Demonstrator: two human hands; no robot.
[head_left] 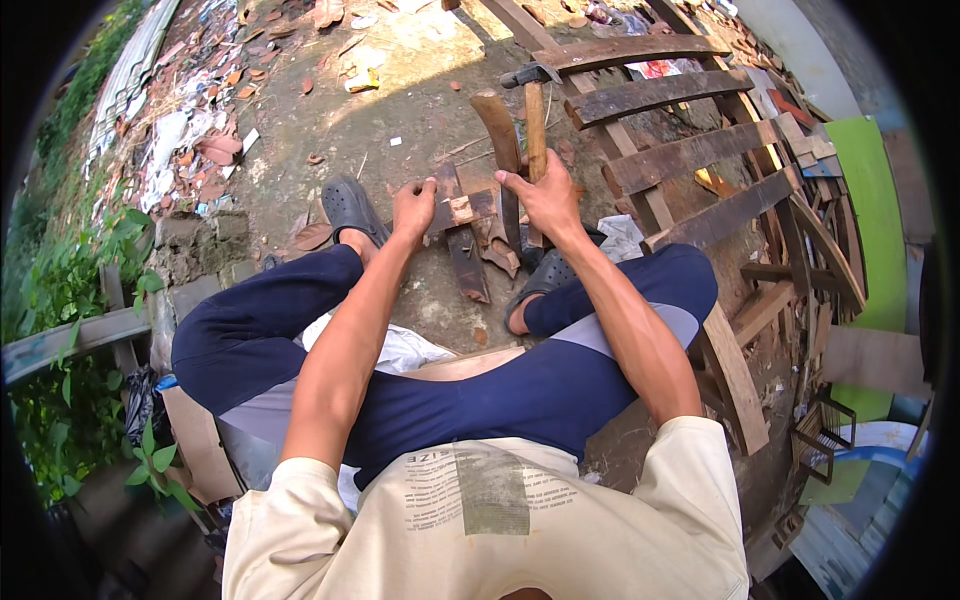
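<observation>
"Down between your clogs (355, 208), from the head view, what is your left hand (412, 210) doing?"

"Its fingers are curled in, thumb beside the forefinger, right at the left end of a short wooden crosspiece (482, 205). I cannot tell whether they close on the wood, since my knuckles hide the fingertips."

"And where does that crosspiece lie?"

"Over a longer dark slat (467, 264), making a cross on the ground (420, 130) between my feet, with a pale patch on top where they meet."

"Your right hand (550, 205), then?"

"Wrapped snugly round the wooden handle of a hammer (536, 120), which I hold upright with the metal head at the top. My thumb reaches left, over a curved brown handle (497, 128) standing just beside it; I cannot tell if it presses there."

"How are your arms set?"

"Both reach forward from my short sleeves. My left forearm (365, 310) slants up and inward past my left knee; my right forearm (625, 310) slants inward too, above my right thigh, with the slatted wooden frame (690, 150) off beyond it."
</observation>
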